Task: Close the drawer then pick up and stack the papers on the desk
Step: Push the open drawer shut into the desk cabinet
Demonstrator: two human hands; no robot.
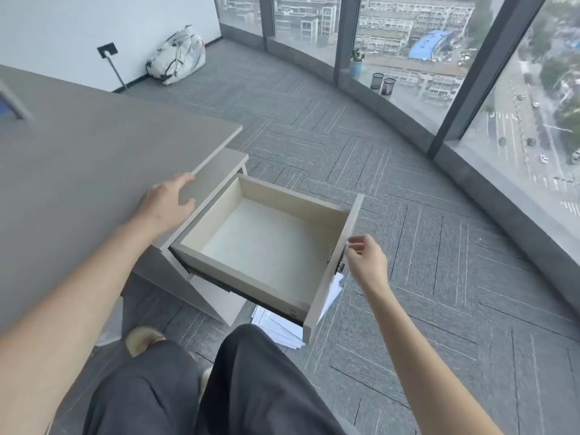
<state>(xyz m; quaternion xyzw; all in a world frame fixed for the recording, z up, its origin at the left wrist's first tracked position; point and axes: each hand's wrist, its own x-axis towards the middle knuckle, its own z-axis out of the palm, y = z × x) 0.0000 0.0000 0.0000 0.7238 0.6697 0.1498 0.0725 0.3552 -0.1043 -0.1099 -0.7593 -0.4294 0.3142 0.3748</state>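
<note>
Beneath the pulled-out drawer (263, 243), scattered papers (279, 328); left hand (168, 200) spread empty, right hand (365, 260) pinching its front.

One grey bench (78, 171) is carrying one open beige-lined drawer (266, 243); one scattered pile of white papers (279, 328) is lying on the floor; two black mesh bins (383, 83) and one white backpack (177, 56) are standing beyond.

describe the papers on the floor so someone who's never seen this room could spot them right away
Start at the grey desk and its pulled-out, empty drawer. The papers lie on the carpet under the drawer's front corner: a loose white fan of sheets, the only white thing on that grey floor.
</note>
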